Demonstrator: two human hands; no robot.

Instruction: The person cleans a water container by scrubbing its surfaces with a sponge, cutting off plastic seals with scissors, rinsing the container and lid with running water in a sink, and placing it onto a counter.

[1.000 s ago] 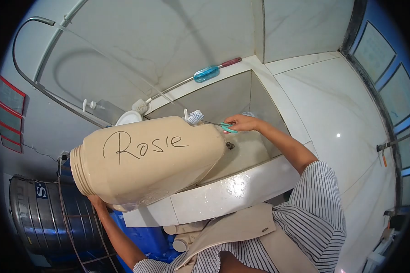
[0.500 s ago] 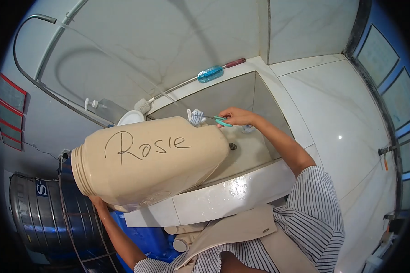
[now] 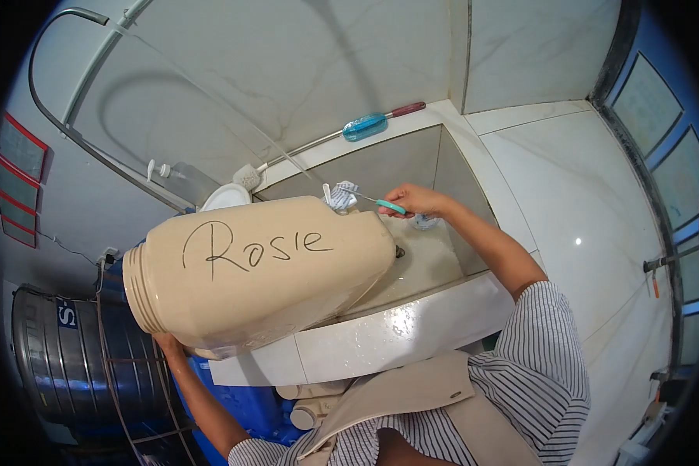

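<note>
A large beige plastic jug marked "Rosie" lies on its side across the edge of the sink, its threaded mouth toward the left. My left hand holds it from below near that mouth, fingers mostly hidden behind the plastic. In my right hand is a pair of scissors with teal handles. Their blades point left at a crumpled printed plastic wrap on the jug's upper far side; whether they touch it I cannot tell. A small dark fitting shows at the jug's right end.
Water streams from a curved metal faucet toward the sink. A long brush rests along the back ledge beside a pump bottle and a white lid. A steel tank and blue containers stand lower left.
The scissors' handles have come together, and my right hand has pulled slightly right of the wrap. The jug and my left hand stay nearly in place; the whole view has shifted a little.
</note>
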